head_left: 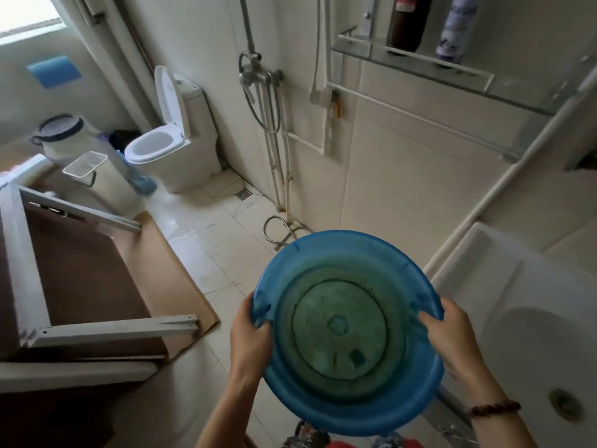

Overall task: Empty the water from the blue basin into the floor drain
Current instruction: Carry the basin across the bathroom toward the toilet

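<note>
Both hands' grip holds blue basin (347, 331) by its rim

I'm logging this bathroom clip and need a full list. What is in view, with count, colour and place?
blue basin: one, blue, held in front at lower centre
floor drain: one, metal, floor corner beside the toilet
toilet: one, white, lid up, against the far wall
shower hose: one, silver, looped on the floor by the wall pipes
sink: one, white, at right
glass shelf: one, clear, upper right wall, bottles standing on it
lidded bucket: one, white with dark rim, far left
left hand: one, gripping the basin's left rim
right hand: one, gripping the right rim, beaded bracelet on the wrist
</note>
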### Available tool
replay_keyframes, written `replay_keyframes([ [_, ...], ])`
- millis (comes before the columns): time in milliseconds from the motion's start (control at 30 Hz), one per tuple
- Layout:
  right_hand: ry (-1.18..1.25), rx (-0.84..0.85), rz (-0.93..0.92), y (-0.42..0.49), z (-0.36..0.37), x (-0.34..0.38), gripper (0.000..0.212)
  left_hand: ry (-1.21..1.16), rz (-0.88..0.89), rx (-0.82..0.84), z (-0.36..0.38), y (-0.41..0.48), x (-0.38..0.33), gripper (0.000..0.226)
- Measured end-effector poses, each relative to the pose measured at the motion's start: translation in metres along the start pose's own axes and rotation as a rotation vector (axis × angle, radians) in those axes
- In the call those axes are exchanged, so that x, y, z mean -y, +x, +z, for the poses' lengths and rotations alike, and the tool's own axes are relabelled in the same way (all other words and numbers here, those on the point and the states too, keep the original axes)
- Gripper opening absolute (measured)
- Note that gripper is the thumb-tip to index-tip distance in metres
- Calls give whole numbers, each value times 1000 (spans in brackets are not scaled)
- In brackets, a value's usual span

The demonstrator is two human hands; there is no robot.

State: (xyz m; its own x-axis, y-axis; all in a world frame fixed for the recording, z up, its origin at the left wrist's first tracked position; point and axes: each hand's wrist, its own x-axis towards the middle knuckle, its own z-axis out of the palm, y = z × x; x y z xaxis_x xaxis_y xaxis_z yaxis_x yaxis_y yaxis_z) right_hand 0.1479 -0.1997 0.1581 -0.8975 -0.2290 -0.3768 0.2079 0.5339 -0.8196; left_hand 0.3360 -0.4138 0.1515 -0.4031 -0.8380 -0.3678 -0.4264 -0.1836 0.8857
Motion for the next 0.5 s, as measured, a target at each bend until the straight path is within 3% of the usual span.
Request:
replay_keyframes([
  [500, -49, 234, -65, 72, 155, 104, 29, -134, -54, -206, -87, 115, -16, 61],
])
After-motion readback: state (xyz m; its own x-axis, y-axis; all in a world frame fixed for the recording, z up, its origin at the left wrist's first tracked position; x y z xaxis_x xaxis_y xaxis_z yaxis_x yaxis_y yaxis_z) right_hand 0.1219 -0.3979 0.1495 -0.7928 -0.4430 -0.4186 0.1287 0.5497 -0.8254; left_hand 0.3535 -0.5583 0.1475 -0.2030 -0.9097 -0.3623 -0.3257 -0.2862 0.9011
